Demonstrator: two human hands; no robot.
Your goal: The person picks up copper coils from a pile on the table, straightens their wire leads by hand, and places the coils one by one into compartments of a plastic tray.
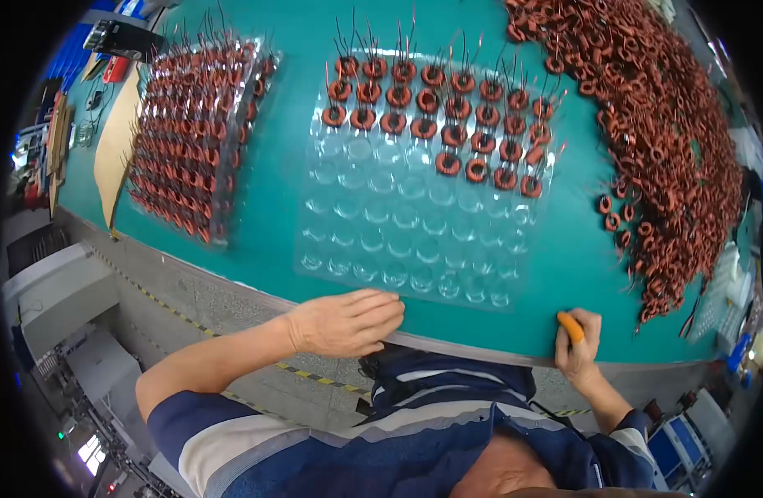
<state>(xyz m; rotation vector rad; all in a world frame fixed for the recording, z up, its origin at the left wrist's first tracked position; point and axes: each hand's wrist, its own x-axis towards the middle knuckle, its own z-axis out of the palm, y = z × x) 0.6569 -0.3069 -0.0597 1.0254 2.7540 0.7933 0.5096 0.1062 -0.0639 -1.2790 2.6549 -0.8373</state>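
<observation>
My left hand (348, 322) lies at the front edge of the table, fingers stretched out flat and holding nothing visible. Just beyond it is a clear plastic blister tray (381, 241) with round pockets. Copper-red wound toroid coils (427, 101) with upright wire leads fill its far rows; the nearer pockets hold none. My right hand (577, 342) is at the table edge, right of the tray, with its fingers curled. An orange cover (571, 326), apparently a finger cot, is on one finger. Whether anything is inside that hand is hidden.
A large heap of loose coils (672, 166) covers the right side of the green table (273, 207). Stacked trays filled with coils (186, 137) stand at the left, beside a tan board (116, 149). A black device (124, 39) sits at the far left.
</observation>
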